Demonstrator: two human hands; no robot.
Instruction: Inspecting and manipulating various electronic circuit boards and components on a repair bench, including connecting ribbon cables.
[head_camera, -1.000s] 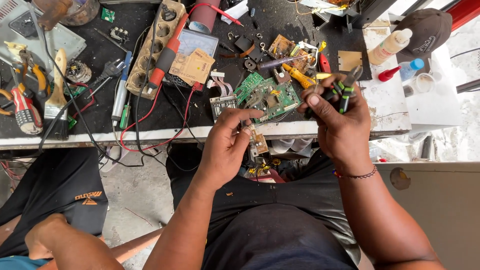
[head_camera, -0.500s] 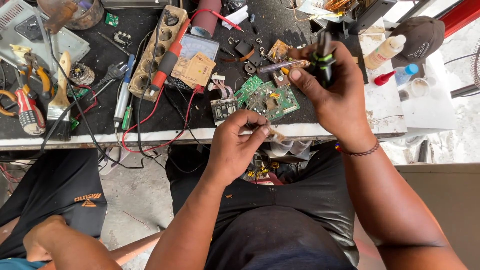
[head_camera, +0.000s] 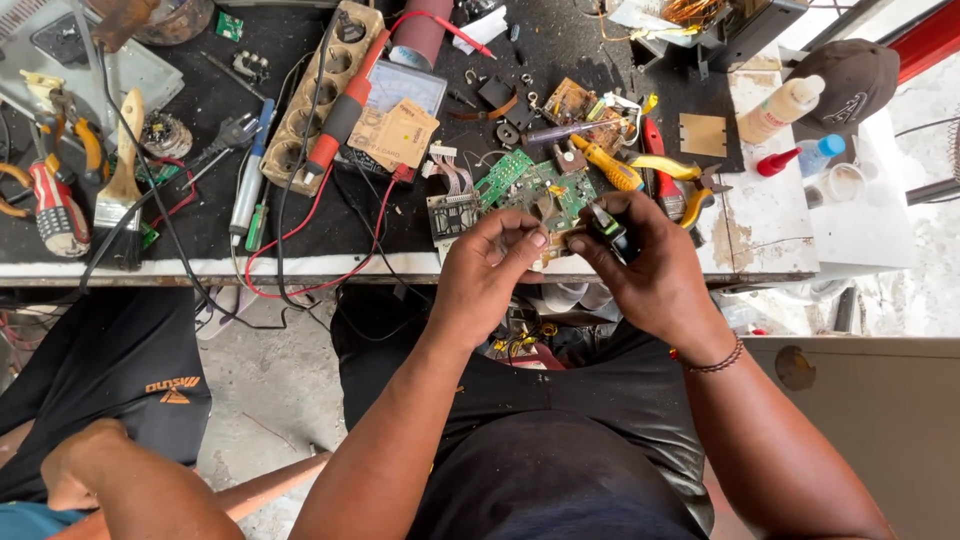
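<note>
Meeting at the crowded bench edge (head_camera: 300, 268), both hands (head_camera: 570, 265) pinch a small board (head_camera: 556, 237).

A single camera worn on the person's head looks steeply down over the chest and lap, facing forward onto the near edge of a cluttered workbench (head_camera: 380, 268) that fills the upper half of the frame. It sits close: the left hand (head_camera: 487, 275) and right hand (head_camera: 652, 280) meet just below the frame's centre, with both forearms running out of the bottom edge. At the lower left it also catches a seated neighbour's arm (head_camera: 120, 490) (there is no second view to overlap with).
</note>
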